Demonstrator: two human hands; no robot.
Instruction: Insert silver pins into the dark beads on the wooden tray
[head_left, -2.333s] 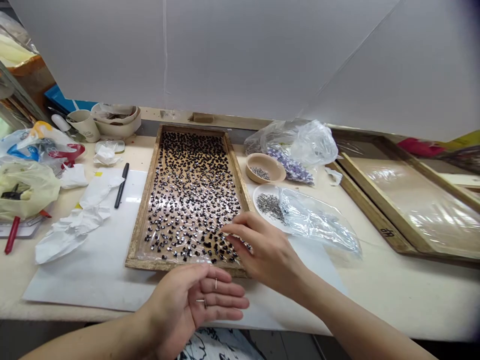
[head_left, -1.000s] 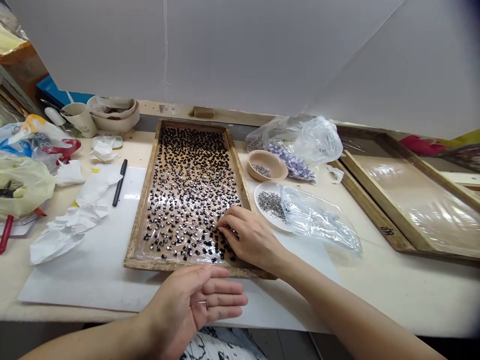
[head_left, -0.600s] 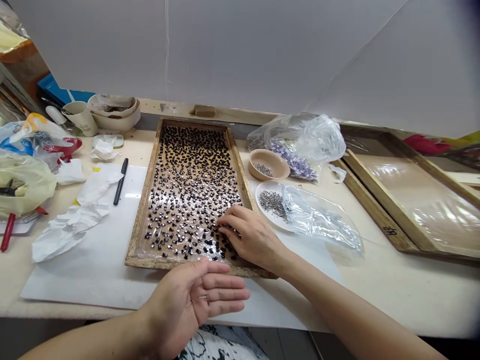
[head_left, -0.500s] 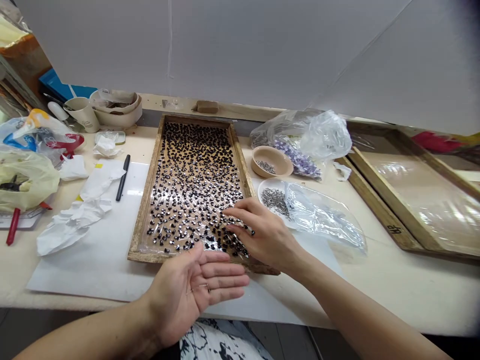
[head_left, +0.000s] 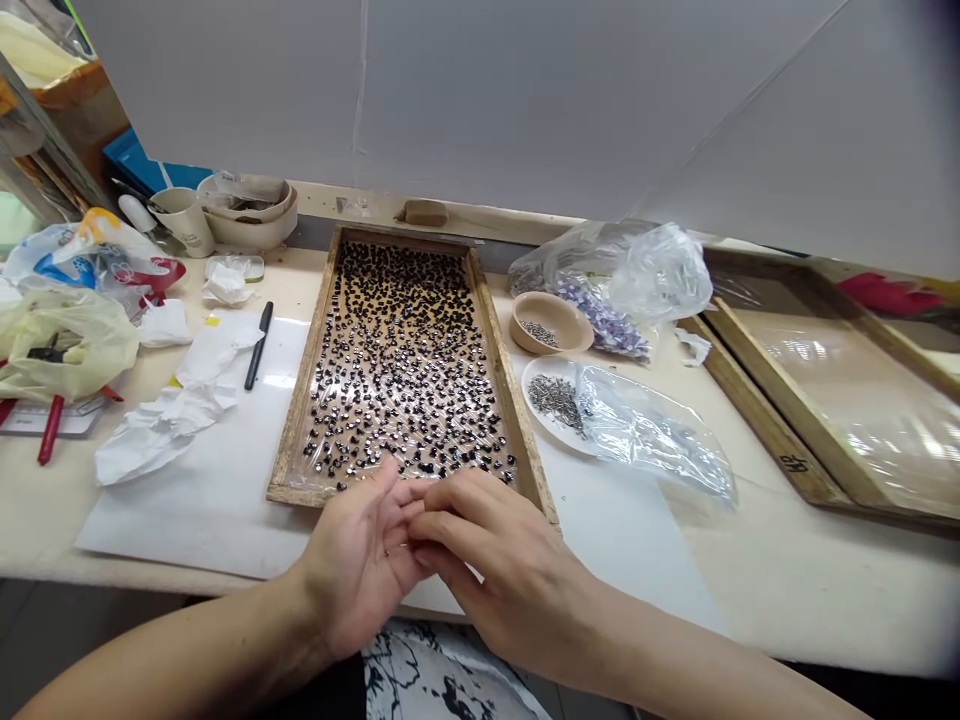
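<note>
My left hand (head_left: pixel 352 560) lies palm up at the table's near edge, fingers stretched out. My right hand (head_left: pixel 502 570) has its fingertips drawn together on that palm; what they pinch is hidden. Just beyond both hands stands a long wooden tray (head_left: pixel 296 400) lined with clear film and strewn with several small black beads (head_left: pixel 405 350). To the right of the tray a white plate (head_left: pixel 534 378) carries a heap of small metal pins (head_left: pixel 556 398), and a tan bowl (head_left: pixel 551 322) holds more.
A clear bag (head_left: pixel 652 440) lies over the plate, a bag of purple pieces (head_left: pixel 600 320) behind it. A second film-lined wooden tray (head_left: pixel 757 420) sits far right. On the left are a black pen (head_left: pixel 257 345), crumpled paper (head_left: pixel 161 430), cups (head_left: pixel 184 220) and plastic bags (head_left: pixel 67 340).
My right hand has left the beads at the tray's near right corner and come back onto my left palm. The left hand has stayed open, palm up. The view has shifted slightly.
</note>
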